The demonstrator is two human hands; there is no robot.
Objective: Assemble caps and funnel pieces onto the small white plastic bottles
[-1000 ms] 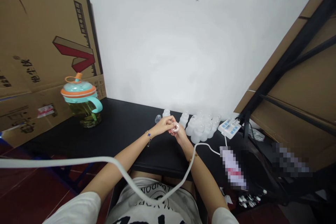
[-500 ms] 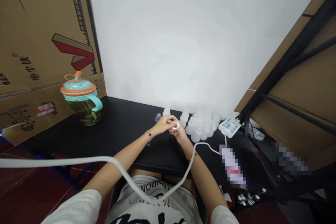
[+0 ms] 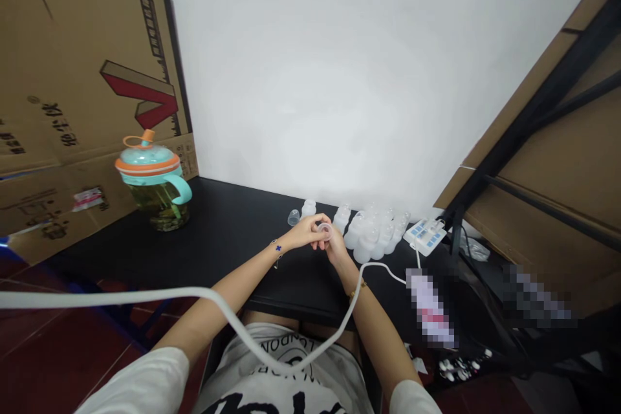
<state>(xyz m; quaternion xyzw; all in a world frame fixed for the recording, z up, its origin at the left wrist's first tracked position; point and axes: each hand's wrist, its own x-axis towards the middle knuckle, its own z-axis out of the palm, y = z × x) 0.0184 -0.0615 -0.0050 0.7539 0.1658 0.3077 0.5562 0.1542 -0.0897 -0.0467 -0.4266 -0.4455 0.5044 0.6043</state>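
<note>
Both hands meet over the black table, holding one small translucent round piece [image 3: 325,229] with a ring-like rim turned toward me. My left hand [image 3: 306,231] pinches it from the left, thumb at the rim. My right hand [image 3: 336,248] has its fingers curled about the piece from the right and below, partly hidden. Just behind my left hand stand a whitish bottle [image 3: 308,208] with a nipple-shaped top and a clear dome cap [image 3: 294,217]. To the right of my hands is a cluster of similar whitish bottles [image 3: 369,239].
A teal-and-orange lidded jug [image 3: 151,187] stands at the left by a cardboard box [image 3: 72,77]. A white power strip [image 3: 424,236] lies at the right. A pale cable [image 3: 204,294] hangs across in front of me. A black metal frame [image 3: 514,103] slants at the right.
Between my fingers the round piece has tilted slightly, and its rim looks less bright. My hands stay in nearly the same place; the view has shifted a little.
</note>
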